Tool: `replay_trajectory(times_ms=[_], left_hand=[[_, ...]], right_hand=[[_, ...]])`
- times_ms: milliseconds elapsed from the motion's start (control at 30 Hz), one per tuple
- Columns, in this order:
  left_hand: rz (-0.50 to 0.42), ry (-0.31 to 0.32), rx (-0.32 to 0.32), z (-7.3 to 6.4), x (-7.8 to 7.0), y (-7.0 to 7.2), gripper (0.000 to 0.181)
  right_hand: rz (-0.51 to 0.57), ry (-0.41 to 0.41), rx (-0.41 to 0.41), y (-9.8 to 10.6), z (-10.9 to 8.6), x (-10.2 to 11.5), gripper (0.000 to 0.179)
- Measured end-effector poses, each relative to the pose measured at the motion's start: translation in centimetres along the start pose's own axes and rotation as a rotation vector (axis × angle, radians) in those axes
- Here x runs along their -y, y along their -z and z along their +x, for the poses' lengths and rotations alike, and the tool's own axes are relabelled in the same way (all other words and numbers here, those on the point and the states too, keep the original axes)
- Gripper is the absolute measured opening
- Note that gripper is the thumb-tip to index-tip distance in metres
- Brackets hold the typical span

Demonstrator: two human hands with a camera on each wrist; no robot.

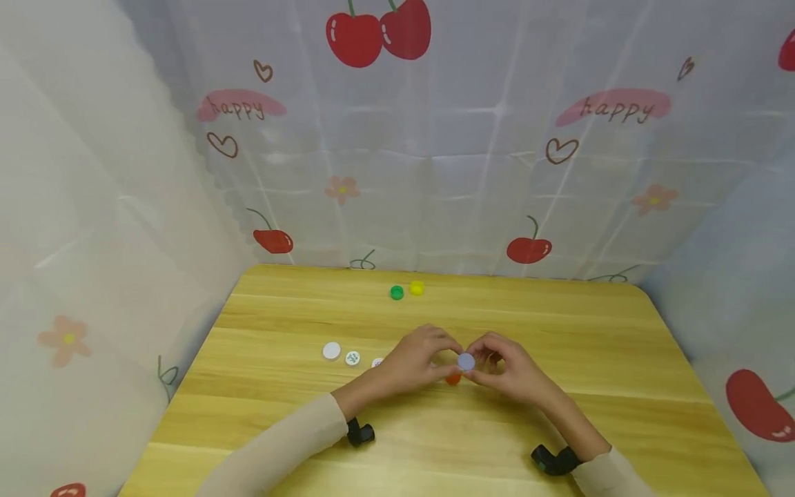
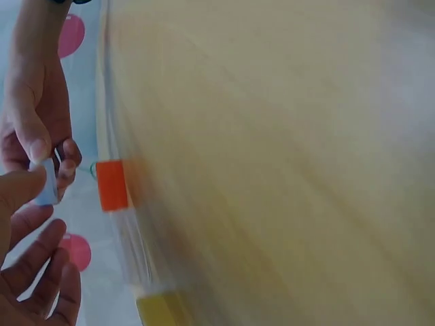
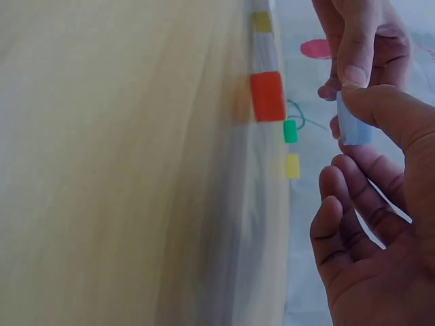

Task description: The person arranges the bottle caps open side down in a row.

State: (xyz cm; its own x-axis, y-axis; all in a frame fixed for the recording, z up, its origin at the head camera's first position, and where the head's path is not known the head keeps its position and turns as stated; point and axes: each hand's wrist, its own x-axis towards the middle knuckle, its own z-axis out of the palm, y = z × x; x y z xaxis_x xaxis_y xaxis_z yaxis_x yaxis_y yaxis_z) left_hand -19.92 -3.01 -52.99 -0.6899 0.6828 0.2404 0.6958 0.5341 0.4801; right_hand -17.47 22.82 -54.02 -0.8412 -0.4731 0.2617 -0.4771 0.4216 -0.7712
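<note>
Both hands meet over the table around a small light-blue round piece (image 1: 466,362), a short cylinder with a flat face. My left hand (image 1: 413,359) pinches it from the left between thumb and fingers. From the other side my right hand (image 1: 509,369) pinches it too, its remaining fingers loosely bent, as the right wrist view shows. An orange-red short cylinder (image 1: 453,379) stands on the table just below the hands, partly covered by them in the head view. A yellow piece (image 3: 262,21) beyond it in the right wrist view is hidden in the head view.
Toward the back of the wooden table (image 1: 298,297) sit a green round piece (image 1: 397,293) and a yellow one (image 1: 417,288). Left of the hands lie a white disc (image 1: 332,351), a white speckled piece (image 1: 352,358) and another (image 1: 377,364), partly behind my left hand. Printed curtains surround the table.
</note>
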Motion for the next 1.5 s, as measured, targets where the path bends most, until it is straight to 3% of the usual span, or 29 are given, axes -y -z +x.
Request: replay_trajectory(times_ms=[133,533,867,1000,1233,1367,1500], left_hand=[[0.049,0.03,0.041,0.7,-0.7,-1.1,0.025],[0.19,0.071,0.094,1.3,-1.9,-2.4,0.026],[0.224,0.072,0.117,1.2,-2.0,-3.1,0.024],[0.218,0.075,0.118,1.2,-1.9,-2.6,0.03],[0.094,0.152,0.101,1.3,-0.2,0.6,0.039],[-0.042,0.231,0.014,1.7,2.0,2.2,0.032],[-0.27,0.335,-0.139,3.0,5.1,3.8,0.025]], right_hand=[[-0.06,-0.016,0.005,0.3,-0.9,-0.7,0.024],[-0.062,-0.065,0.099,0.4,-1.2,-1.2,0.026],[-0.109,-0.071,0.14,0.5,-1.1,-1.3,0.027],[-0.135,-0.084,0.16,0.6,-1.0,-1.0,0.035],[-0.111,-0.149,0.227,1.1,0.6,-0.3,0.046],[-0.089,-0.2,0.197,0.6,2.5,-0.7,0.045],[-0.069,-0.219,0.152,0.0,5.4,-1.1,0.05]])
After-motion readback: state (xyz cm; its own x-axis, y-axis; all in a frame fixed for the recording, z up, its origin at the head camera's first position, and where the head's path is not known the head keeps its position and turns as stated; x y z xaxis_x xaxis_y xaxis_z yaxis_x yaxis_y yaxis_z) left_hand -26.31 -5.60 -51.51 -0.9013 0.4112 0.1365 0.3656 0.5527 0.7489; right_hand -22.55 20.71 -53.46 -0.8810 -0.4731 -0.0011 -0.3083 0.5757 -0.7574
